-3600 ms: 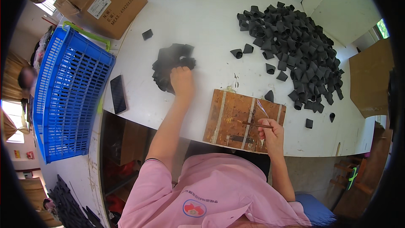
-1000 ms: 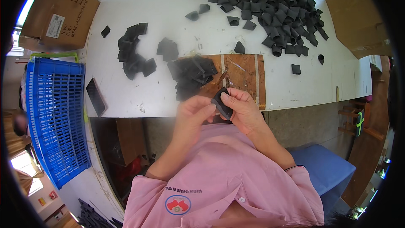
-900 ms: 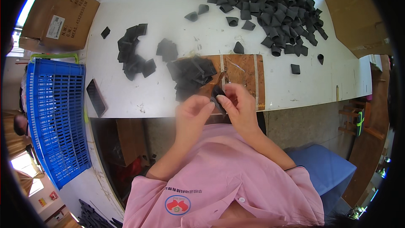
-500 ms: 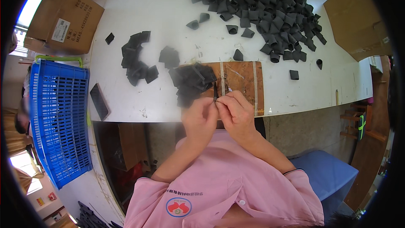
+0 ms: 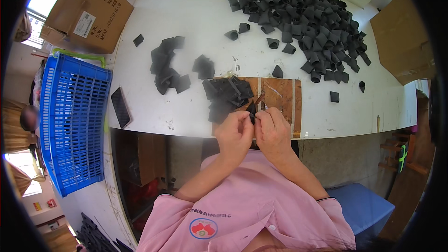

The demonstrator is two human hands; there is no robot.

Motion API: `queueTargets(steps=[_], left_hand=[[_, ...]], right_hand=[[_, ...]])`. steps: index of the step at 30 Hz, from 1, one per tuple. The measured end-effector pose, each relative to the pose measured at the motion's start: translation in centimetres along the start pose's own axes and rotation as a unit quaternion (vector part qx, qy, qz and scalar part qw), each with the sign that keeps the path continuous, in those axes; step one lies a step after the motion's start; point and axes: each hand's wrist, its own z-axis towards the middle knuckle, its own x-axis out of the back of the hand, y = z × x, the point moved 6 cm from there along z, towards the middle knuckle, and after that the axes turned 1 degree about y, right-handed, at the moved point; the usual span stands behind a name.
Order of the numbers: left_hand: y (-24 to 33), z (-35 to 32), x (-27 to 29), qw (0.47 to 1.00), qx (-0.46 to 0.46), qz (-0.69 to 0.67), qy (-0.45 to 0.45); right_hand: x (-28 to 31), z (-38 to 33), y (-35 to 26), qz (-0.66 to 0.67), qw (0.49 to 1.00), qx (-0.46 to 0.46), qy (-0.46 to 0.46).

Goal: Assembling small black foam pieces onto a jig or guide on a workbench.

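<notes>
Both hands meet over the near edge of a brown wooden board (image 5: 296,107) on the white table. My left hand (image 5: 234,133) pinches one side of a small dark piece of fabric-like material (image 5: 252,108), which points away from me. Its other side is pinched by my right hand (image 5: 273,129); the fingers hide its lower end. Left of the piece, flat black pieces (image 5: 227,94) lie heaped on the board's left part. Farther off, a large pile of black pieces curled into short tubes (image 5: 303,23) covers the table's far right.
More flat black pieces (image 5: 164,63) lie left of the board, with a phone (image 5: 122,108) near the table's left edge. A blue plastic crate (image 5: 74,121) and a cardboard box (image 5: 88,16) stand at the left. Another cardboard box (image 5: 406,42) stands right; a blue stool (image 5: 361,207) is below.
The view has shifted, so the table things appear farther right. Between my fingers the dark piece now shows a broader face than the thin strip before. Both hands keep their pinch.
</notes>
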Motion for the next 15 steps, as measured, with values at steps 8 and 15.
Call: queueTargets(steps=[8,15], left_hand=[[0.4,0.5,-1.3,0.674,0.431,-0.563,-0.205],[2.3,1.6,0.3,0.968,0.153,-0.197,-0.036]], right_hand=[[-0.5,-0.7,4.3,0.474,0.807,-0.351,-0.03],[-1.0,-0.4,0.8,0.741,0.479,-0.448,-0.145]])
